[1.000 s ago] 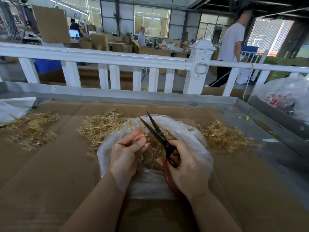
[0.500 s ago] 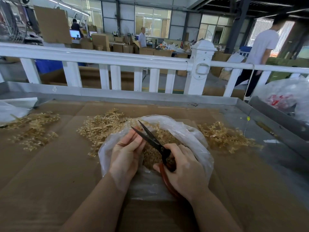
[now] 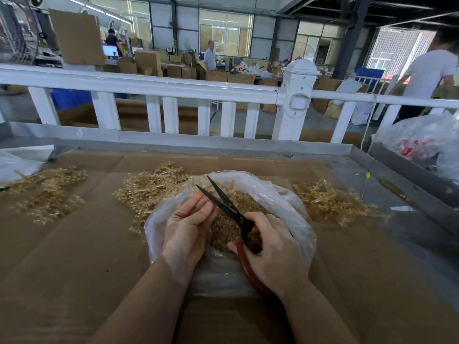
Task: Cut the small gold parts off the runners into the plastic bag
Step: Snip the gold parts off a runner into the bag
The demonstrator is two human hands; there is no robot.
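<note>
Scissors [image 3: 228,207], blades parted, point up-left over plastic bag [image 3: 293,212]; right hand [image 3: 275,252] grips handles; left hand [image 3: 191,227] pinches something unseen; runners [image 3: 149,189] flank bag on desk [image 3: 74,256].

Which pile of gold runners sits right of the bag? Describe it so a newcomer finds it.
Start at the white fence post beyond the table. Come down to the clear plastic bag under the hands. The pile lies on the cardboard just right of the bag, nearest the table's bare metal edge, unlike the two piles to the left.
</note>
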